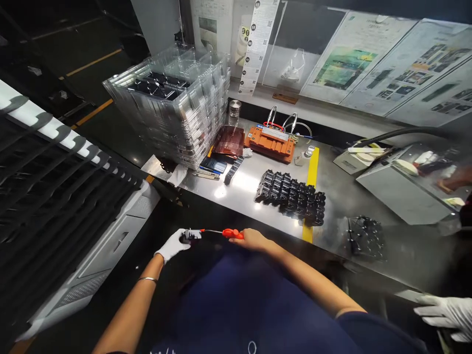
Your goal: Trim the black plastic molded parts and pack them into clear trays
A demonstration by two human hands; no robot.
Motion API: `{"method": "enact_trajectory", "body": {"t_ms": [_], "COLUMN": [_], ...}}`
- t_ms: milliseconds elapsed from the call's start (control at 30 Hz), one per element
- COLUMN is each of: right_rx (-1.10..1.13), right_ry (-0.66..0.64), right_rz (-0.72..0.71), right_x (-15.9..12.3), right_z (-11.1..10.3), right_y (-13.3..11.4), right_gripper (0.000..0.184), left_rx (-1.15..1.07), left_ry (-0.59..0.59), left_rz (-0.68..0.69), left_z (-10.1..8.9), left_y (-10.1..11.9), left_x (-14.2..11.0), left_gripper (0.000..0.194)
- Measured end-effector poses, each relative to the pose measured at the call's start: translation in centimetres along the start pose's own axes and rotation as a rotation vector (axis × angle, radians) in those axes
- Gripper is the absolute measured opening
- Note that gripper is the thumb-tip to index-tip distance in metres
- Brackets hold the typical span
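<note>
My left hand (174,246), in a white glove, is closed on a small black part (189,236) in front of my body. My bare right hand (253,239) grips a red-handled tool (233,234). Its thin metal shaft points left, and its red tip is at the black part; whether it touches cannot be made out. Both hands are short of the bench's near edge. Beyond them, on the metal bench (239,196), lies a group of black moulded parts (291,194) in rows. A single row of black pieces (234,170) sits farther left.
Stacked clear plastic trays (191,128) stand at the back left, black parts in the top one. An orange fixture (271,142) with hoses is at the back. Grey boxes (409,187) and more black parts (365,237) are right. Another person's gloved hand (448,314) shows lower right.
</note>
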State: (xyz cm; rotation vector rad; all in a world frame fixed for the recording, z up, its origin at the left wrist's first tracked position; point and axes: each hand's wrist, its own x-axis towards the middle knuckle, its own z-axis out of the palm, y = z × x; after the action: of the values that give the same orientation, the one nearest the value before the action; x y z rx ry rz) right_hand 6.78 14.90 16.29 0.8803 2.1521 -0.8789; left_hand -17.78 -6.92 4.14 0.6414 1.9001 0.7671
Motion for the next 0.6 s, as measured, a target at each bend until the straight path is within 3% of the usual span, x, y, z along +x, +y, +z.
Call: {"method": "enact_trajectory", "body": {"t_ms": [167,367,600], "right_rx": [-0.043,-0.096,-0.092], "right_ry": [-0.008,0.006,0.001], "right_rz": [-0.068,-0.073,-0.067], "right_x": [-1.1,-2.4,-2.8], "right_z": [0.7,0.7,0.5], "right_y": [0.5,0.9,3.5], "right_gripper": [0.066,0.065,0.069], "left_rx": [-0.403,-0.296,-0.144], "left_ry": [0.256,0.339,0.326], "left_rz": [-0.213,-0.188,-0.113], "left_z": [1.7,3.7,5.5], "left_y": [2.7,6.5,9.3], "left_x": [2.1,4.5,5.1], "left_gripper": [0.044,0.036,0.032]}}
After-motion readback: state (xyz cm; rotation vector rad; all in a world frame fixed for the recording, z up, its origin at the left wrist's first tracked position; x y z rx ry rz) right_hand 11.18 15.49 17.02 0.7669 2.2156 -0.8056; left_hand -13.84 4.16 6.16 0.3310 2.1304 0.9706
